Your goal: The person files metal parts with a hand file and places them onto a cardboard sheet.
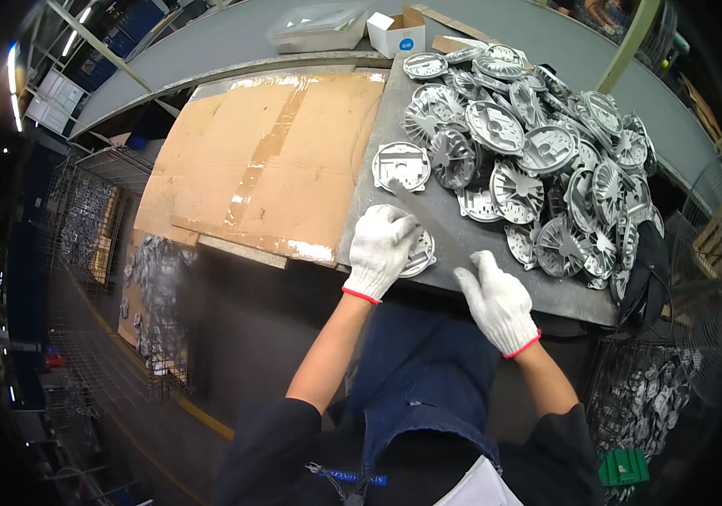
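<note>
My left hand, in a white knit glove with a red cuff, is closed on the edge of a round grey metal casting at the table's near edge. The glove covers part of that casting. My right hand, gloved the same way, grips one end of a long flat file. The file's grey blade slants up and left above the casting, slightly blurred, and its far tip is close to another round casting lying flat on the table. My right fingers hide the handle end.
A tall heap of round castings covers the table's right part. Flattened cardboard lies to the left. Behind are a white box and a clear plastic bin. Wire cages with metal parts stand on the floor; a green crate is lower right.
</note>
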`<state>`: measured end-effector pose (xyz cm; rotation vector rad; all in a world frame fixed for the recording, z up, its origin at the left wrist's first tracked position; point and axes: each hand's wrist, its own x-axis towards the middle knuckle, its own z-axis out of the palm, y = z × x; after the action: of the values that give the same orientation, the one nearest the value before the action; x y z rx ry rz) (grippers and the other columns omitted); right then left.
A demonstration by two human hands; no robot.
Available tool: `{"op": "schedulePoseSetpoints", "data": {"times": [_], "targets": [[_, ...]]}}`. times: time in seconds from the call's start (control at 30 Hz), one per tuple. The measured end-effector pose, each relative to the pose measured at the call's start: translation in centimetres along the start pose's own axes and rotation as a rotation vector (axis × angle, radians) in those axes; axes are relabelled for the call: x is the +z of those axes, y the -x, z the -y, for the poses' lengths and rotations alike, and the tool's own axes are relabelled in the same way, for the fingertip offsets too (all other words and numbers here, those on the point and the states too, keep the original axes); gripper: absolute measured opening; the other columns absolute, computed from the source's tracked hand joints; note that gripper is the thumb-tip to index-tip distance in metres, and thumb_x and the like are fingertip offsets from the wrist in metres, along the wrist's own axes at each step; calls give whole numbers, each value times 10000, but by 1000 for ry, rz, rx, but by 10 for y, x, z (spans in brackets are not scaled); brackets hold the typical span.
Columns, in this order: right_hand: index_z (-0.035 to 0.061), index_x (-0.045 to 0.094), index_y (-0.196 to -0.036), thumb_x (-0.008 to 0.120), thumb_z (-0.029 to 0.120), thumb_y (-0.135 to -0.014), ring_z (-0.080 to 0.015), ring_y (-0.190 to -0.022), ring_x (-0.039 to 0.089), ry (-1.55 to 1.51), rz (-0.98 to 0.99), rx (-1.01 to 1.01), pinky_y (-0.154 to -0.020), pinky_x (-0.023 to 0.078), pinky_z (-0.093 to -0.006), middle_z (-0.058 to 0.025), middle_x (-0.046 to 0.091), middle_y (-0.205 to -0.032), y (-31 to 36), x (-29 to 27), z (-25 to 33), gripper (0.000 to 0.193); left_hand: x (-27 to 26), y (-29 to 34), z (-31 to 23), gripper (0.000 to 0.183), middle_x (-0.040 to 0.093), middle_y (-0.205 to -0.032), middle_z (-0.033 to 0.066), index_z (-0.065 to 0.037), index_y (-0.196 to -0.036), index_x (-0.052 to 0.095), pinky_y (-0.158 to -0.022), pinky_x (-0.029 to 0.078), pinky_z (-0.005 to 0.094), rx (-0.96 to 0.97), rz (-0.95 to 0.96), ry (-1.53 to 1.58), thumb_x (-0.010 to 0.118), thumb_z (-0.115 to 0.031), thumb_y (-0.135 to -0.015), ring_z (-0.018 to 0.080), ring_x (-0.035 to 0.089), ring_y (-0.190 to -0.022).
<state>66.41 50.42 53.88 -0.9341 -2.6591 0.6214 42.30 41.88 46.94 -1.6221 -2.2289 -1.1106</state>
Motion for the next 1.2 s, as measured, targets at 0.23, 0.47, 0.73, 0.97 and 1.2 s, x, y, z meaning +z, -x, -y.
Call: {"op": "schedulePoseSetpoints", "data": {"times": [0.23,0.47,0.73,0.97,1.2], "targets": [[56,616,-1363,824,491,-1016,-433,-946,802,-349,-30,213,-838,620,-495,-231,810,-1046,-30,-13,25,594,-10,-5,-8,209,799,-1004,78,-119,-1059,890,-883,604,421,-28,-1,57,904,-223,-878,303,744,-1006],[45,600,-1454,906,674,-817,-442,-1227,762,-286,255,445,-1025,589,-522,-262,798,-1249,-91,38,18,946,-7,-20,-4,189,800,-977,84,-104,-1034,887,-924,602,424,1,148,102,880,-228,-892,289,758,-1019],[12,651,-1342,905,708,-797,-429,-1225,765,-285,264,404,-1035,585,-529,-270,799,-1236,-94,47,20,919,-18,-18,-8,189,821,-1029,69,-120,-1125,885,-795,638,348,-70,139,159,855,-218,-966,246,806,-906],[31,657,-1351,905,623,-828,-425,-1192,776,-364,313,365,-1017,587,-516,-259,813,-1209,-92,30,19,829,-41,-50,-36,119,813,-1093,119,-24,-1084,865,-954,607,356,-300,16,465,838,-60,-974,227,758,-1072],[17,666,-1359,814,522,-1007,-330,-1154,788,-692,194,336,-1012,576,-445,-203,823,-1214,-74,56,-12,633,-24,-29,-26,155,828,-1039,101,-73,-1037,892,-1016,582,414,-134,50,213,876,-188,-935,288,740,-1129]]}}
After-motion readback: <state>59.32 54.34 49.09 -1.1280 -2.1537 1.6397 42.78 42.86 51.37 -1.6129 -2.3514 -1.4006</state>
